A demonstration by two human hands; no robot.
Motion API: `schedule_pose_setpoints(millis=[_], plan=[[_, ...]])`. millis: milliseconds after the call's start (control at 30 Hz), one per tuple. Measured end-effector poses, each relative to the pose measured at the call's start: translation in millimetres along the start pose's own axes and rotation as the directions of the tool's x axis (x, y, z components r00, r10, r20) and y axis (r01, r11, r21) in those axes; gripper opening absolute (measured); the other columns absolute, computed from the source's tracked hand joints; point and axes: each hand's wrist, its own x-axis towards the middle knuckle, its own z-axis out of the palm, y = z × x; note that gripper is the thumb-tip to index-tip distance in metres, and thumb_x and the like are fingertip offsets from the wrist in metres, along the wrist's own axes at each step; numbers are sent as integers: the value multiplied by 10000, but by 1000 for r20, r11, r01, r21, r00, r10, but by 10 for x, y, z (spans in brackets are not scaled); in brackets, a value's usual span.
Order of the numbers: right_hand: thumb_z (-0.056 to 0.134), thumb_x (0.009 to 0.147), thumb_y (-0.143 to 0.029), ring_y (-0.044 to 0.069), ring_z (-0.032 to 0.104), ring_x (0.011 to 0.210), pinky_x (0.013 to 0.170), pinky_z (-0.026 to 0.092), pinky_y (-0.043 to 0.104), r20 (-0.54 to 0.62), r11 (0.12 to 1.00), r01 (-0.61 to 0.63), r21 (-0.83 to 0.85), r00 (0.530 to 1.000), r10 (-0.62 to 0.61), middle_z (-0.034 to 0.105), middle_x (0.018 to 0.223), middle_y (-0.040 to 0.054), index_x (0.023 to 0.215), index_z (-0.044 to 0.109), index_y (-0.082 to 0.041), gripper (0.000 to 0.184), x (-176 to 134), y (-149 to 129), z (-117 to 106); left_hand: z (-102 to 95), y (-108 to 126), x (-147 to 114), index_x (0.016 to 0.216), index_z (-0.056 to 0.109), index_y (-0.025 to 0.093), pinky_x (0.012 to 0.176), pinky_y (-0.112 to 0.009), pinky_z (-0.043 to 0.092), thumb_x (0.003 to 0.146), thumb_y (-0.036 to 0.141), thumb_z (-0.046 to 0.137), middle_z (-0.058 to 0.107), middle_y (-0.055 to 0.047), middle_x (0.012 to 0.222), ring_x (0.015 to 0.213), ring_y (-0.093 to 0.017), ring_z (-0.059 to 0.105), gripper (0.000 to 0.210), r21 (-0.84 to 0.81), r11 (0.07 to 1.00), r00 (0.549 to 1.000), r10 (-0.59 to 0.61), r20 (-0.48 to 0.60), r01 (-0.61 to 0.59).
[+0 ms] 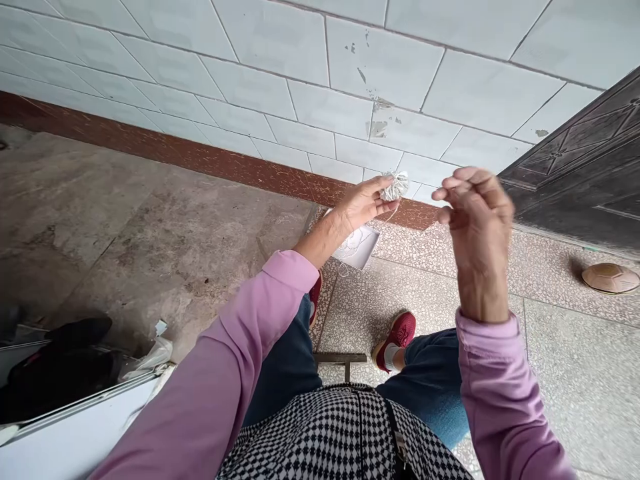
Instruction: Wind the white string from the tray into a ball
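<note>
A small ball of white string (pixel 395 186) is in my left hand (pixel 364 203), gripped between the thumb and fingers. A loose strand hangs below it, towards a shallow white box (pixel 369 252) on the floor. Loops of loose white string (pixel 353 244) lie in this box, and one loop spills over its near edge. My right hand (pixel 479 223) is raised to the right of the ball, apart from it. Its fingers are curled in towards the thumb and slightly blurred; any strand between them is too fine to make out.
A tiled wall (pixel 280 67) with a red-brown base strip stands ahead, and a dark panelled door (pixel 580 160) at right. A brown faceted object (pixel 611 277) lies on the floor by the door. At lower left is a white-sided container (pixel 75 427) holding dark items.
</note>
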Motion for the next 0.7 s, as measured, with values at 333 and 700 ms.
schedule_pose_setpoints(millis=[333, 700], plan=[[844, 868, -616, 150, 629, 658, 503, 496, 268, 373, 946, -267, 182, 909, 185, 697, 839, 27, 1026, 747, -247, 413, 256, 857, 306, 78, 77, -134, 1018, 770, 171, 844, -297, 626, 782, 268, 961, 796, -104, 1136, 958, -181, 741, 318, 132, 975, 983, 181, -6, -179], [891, 732, -668, 114, 354, 486, 450, 253, 277, -8, 916, -138, -376, 989, 145, 467, 532, -33, 722, 744, -214, 477, 105, 1326, -1276, -1278, 1096, -106, 893, 726, 277, 1045, -295, 650, 897, 270, 839, 814, -34, 1093, 1312, -222, 696, 114, 100, 881, 639, 410, -651, -463]])
